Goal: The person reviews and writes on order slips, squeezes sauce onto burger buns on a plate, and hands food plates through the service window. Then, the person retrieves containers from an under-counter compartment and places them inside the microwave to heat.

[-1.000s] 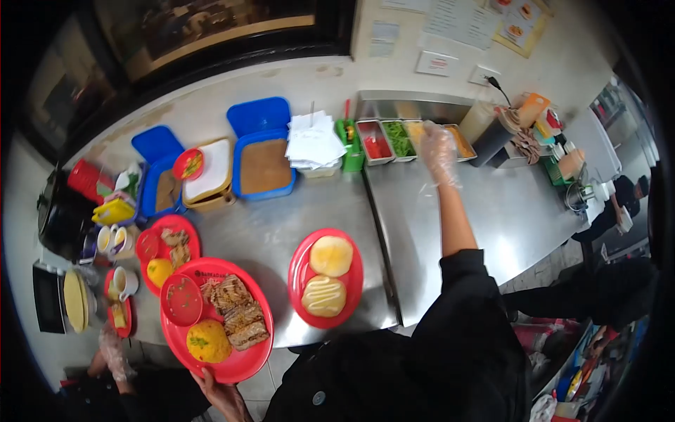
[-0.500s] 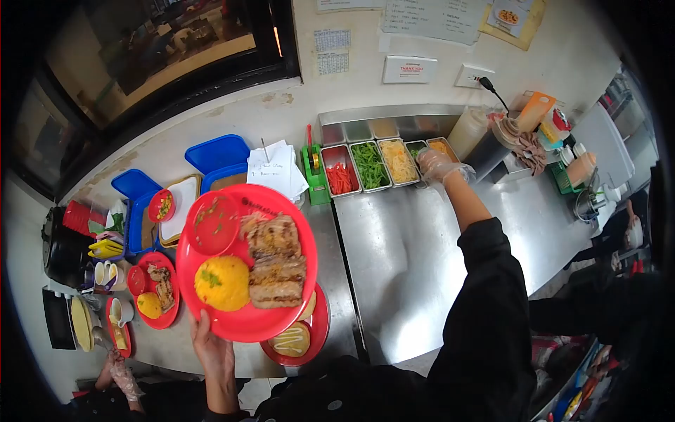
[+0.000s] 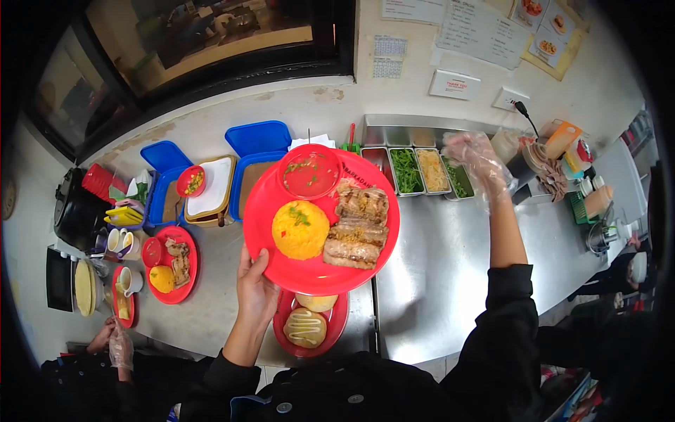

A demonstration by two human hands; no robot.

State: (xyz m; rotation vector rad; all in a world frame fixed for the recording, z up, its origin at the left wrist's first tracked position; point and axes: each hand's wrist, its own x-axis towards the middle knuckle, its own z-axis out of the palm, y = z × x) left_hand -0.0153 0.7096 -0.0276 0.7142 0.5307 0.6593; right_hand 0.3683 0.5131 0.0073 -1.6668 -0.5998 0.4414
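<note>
My left hand (image 3: 256, 290) grips the lower left rim of a red plate (image 3: 261, 219), holding it raised over the counter. On this plate are a mound of yellow rice (image 3: 301, 235) with green garnish, slices of grilled meat (image 3: 357, 228) and a red bowl of soup (image 3: 309, 174). My right hand (image 3: 485, 160), in a clear plastic glove, is above the right end of the metal ingredient pans. Its fingers are drawn together; anything between them is too unclear to make out. Nearest are pans of shredded cheese (image 3: 431, 170) and chopped greens (image 3: 458, 181).
Under the raised plate sits a red plate (image 3: 342, 325) with drizzled round buns. Left of it are another filled red plate (image 3: 193, 274) and blue containers (image 3: 249, 176). Sauce bottles (image 3: 529, 165) stand right. A co-worker's gloved hand (image 3: 121, 346) is at lower left.
The view has turned left. My right hand has lifted out of the pans and its fingers have come up. The red plate is still in my left hand, now partly covering the pans' left end.
</note>
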